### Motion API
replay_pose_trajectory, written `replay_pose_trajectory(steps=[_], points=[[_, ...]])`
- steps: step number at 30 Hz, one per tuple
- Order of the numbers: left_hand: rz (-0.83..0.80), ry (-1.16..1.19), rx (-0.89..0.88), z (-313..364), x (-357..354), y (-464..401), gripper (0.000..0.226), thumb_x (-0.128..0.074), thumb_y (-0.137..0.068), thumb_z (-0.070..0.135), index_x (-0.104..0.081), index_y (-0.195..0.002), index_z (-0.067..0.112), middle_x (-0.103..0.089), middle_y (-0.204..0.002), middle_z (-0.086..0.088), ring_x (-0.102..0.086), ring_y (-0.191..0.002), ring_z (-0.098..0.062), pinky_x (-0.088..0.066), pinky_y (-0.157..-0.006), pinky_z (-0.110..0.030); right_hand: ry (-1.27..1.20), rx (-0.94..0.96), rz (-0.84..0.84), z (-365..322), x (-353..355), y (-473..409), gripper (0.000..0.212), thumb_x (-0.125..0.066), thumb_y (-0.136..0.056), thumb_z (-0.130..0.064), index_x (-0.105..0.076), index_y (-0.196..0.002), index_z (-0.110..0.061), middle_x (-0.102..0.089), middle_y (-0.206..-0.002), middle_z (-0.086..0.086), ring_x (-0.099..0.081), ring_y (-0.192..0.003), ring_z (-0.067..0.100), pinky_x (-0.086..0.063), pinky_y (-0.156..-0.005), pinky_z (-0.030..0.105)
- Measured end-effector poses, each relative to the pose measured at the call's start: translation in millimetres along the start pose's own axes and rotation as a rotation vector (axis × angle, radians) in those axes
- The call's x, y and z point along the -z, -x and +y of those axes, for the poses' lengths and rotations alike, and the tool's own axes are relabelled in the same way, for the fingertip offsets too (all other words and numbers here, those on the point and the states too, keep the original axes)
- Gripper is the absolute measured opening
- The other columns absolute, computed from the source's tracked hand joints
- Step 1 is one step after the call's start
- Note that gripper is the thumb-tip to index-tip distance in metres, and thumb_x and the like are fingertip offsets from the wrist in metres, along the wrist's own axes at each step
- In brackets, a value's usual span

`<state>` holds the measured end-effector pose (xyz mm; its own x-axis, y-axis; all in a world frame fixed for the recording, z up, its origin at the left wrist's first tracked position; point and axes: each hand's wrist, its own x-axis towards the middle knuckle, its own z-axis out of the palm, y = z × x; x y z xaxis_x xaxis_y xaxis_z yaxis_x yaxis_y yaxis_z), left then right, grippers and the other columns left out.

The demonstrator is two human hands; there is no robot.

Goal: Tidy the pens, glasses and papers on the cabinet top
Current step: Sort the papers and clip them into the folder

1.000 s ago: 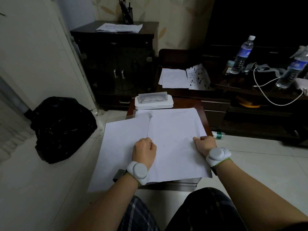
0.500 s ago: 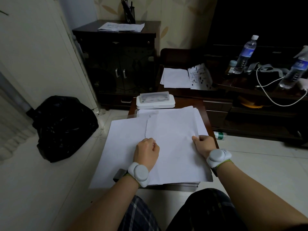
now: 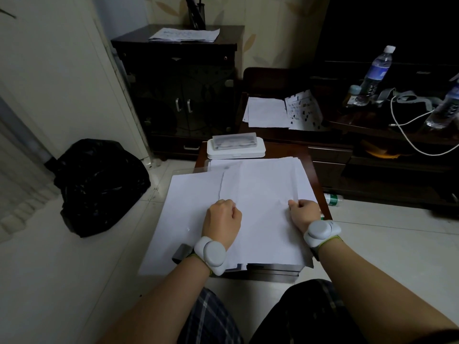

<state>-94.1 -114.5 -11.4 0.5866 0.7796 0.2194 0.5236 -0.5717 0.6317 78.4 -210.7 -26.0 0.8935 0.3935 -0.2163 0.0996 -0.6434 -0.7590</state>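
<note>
From the head view, two hands work a stack of white papers (image 3: 263,194) lying on a small dark cabinet top (image 3: 309,165). The left hand (image 3: 221,219) curls its fingers round the stack's left edge; the right hand (image 3: 304,212) pinches the right edge. One loose sheet (image 3: 183,214) overhangs to the left. Behind the papers sit two stacked cases (image 3: 236,147), one clear upon one white.

We see matt white paper sheets (image 3: 260,209), faintly creased; beneath them a dark, polished wooden bench (image 3: 309,165); a smooth white plastic case (image 3: 236,151) with a clear lid; a glossy, crinkled black plastic bag (image 3: 99,184); shiny floor tiles (image 3: 387,232); a clear plastic bottle (image 3: 376,70).
</note>
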Motion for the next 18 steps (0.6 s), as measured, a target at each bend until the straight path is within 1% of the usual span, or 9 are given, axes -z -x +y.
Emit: replay_pose_trajectory(steps=[2, 4, 7, 9, 11, 13, 14, 16, 18], points=[[0.003, 0.002, 0.002, 0, -1, -1, 0.024, -0.050, -0.083, 0.002, -0.051, -0.060, 0.000, -0.042, -0.061, -0.008, -0.042, -0.059, -0.024, -0.042, -0.059, -0.038, -0.002, 0.023, -0.023, -1, -2, 1, 0.051, -0.056, -0.091, -0.016, -0.027, -0.049, -0.012, -0.026, -0.052, 0.007, -0.028, -0.059, 0.023, -0.026, -0.061, 0.029], [0.004, -0.006, 0.008, 0, -3, -1, 0.023, -0.049, -0.083, 0.003, -0.053, -0.061, -0.004, -0.043, -0.061, -0.010, -0.043, -0.059, -0.025, -0.043, -0.059, -0.041, -0.005, 0.050, -0.051, -4, -6, 3, 0.051, -0.056, -0.091, -0.016, -0.026, -0.050, -0.013, -0.023, -0.053, 0.006, -0.023, -0.056, 0.021, -0.023, -0.055, 0.031], [-0.015, -0.046, 0.004, 3, -3, 2, 0.025, -0.047, -0.085, 0.005, -0.048, -0.061, 0.000, -0.035, -0.057, -0.001, -0.041, -0.058, -0.022, -0.041, -0.057, -0.039, -0.014, 0.076, -0.064, -10, -12, 6, 0.051, -0.056, -0.091, -0.016, -0.024, -0.051, -0.014, -0.021, -0.054, 0.006, -0.017, -0.053, 0.017, -0.020, -0.051, 0.033], [-0.021, -0.073, -0.004, 3, -4, 4, 0.026, -0.046, -0.087, 0.006, -0.043, -0.061, 0.003, -0.030, -0.057, 0.003, -0.039, -0.058, -0.022, -0.039, -0.056, -0.038, -0.021, 0.064, -0.049, -13, -16, 8, 0.052, -0.055, -0.091, -0.015, -0.023, -0.051, -0.014, -0.021, -0.053, 0.005, -0.017, -0.052, 0.016, -0.021, -0.052, 0.033], [-0.028, -0.079, -0.011, 3, -4, 5, 0.026, -0.045, -0.087, 0.005, -0.040, -0.061, 0.004, -0.033, -0.058, 0.000, -0.041, -0.058, -0.024, -0.039, -0.057, -0.037, -0.008, 0.053, -0.016, -15, -17, 10, 0.051, -0.053, -0.092, -0.015, -0.024, -0.050, -0.013, -0.023, -0.052, 0.005, -0.022, -0.051, 0.019, -0.024, -0.058, 0.030], [-0.042, -0.081, -0.016, 3, -3, 5, 0.027, -0.044, -0.087, 0.003, -0.038, -0.061, 0.005, -0.040, -0.063, -0.007, -0.045, -0.060, -0.027, -0.041, -0.058, -0.039, 0.002, 0.041, 0.024, -16, -15, 11, 0.051, -0.052, -0.093, -0.015, -0.026, -0.050, -0.011, -0.027, -0.051, 0.007, -0.030, -0.059, 0.027, -0.027, -0.062, 0.028], [-0.047, -0.087, -0.014, 3, -4, 5, 0.029, -0.043, -0.087, 0.003, -0.036, -0.060, 0.006, -0.041, -0.064, -0.007, -0.045, -0.060, -0.028, -0.041, -0.057, -0.039, 0.005, 0.035, 0.034, -16, -15, 12, 0.051, -0.052, -0.093, -0.015, -0.027, -0.050, -0.010, -0.028, -0.051, 0.007, -0.033, -0.063, 0.028, -0.027, -0.062, 0.028], [-0.049, -0.102, -0.009, 5, -4, 4, 0.038, -0.042, -0.087, 0.001, -0.026, -0.054, 0.010, -0.034, -0.060, -0.002, -0.042, -0.060, -0.025, -0.033, -0.054, -0.034, -0.004, 0.028, 0.037, -16, -15, 13, 0.051, -0.053, -0.093, -0.015, -0.027, -0.050, -0.010, -0.029, -0.051, 0.007, -0.034, -0.068, 0.027, -0.027, -0.063, 0.028], [-0.055, -0.117, -0.007, 8, -4, 2, 0.043, -0.041, -0.087, 0.000, -0.018, -0.053, 0.015, -0.027, -0.059, 0.001, -0.039, -0.060, -0.024, -0.029, -0.055, -0.031, -0.016, 0.029, 0.025, -17, -17, 17, 0.051, -0.053, -0.093, -0.014, -0.027, -0.049, -0.010, -0.028, -0.051, 0.006, -0.033, -0.069, 0.026, -0.027, -0.064, 0.028]])
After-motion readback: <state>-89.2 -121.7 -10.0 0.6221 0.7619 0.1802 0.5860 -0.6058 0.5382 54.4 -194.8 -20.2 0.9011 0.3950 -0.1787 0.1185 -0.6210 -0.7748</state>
